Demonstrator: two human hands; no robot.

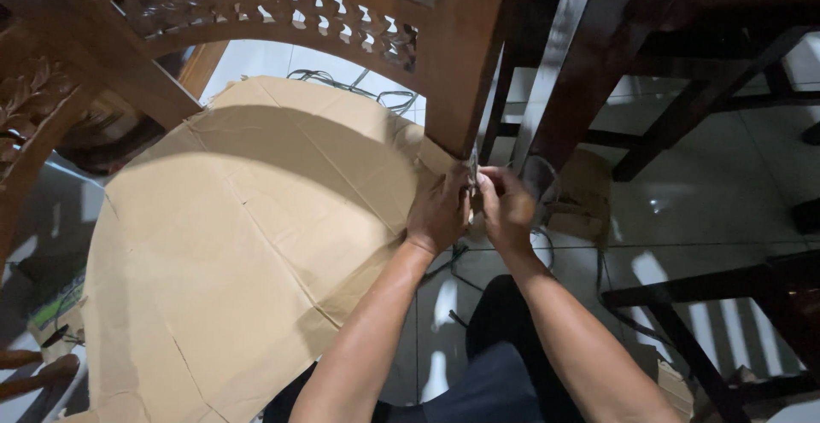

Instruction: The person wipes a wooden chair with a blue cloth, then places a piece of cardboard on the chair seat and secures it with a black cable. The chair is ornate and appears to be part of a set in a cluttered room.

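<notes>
i'm pressing my left hand point(440, 212) and right hand point(506, 210) together at the foot of a carved wooden chair leg point(461, 64), pinching something small, maybe tape, beside the edge of a flattened cardboard sheet point(239, 244) lying on the tiled floor point(709, 210).

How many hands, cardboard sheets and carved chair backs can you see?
Hands: 2, the left hand and the right hand, together at the edge of the cardboard
Cardboard sheets: 1, the big brown cardboard sheet
Carved chair backs: 1, the carved wooden chair back
Total: 4
</notes>
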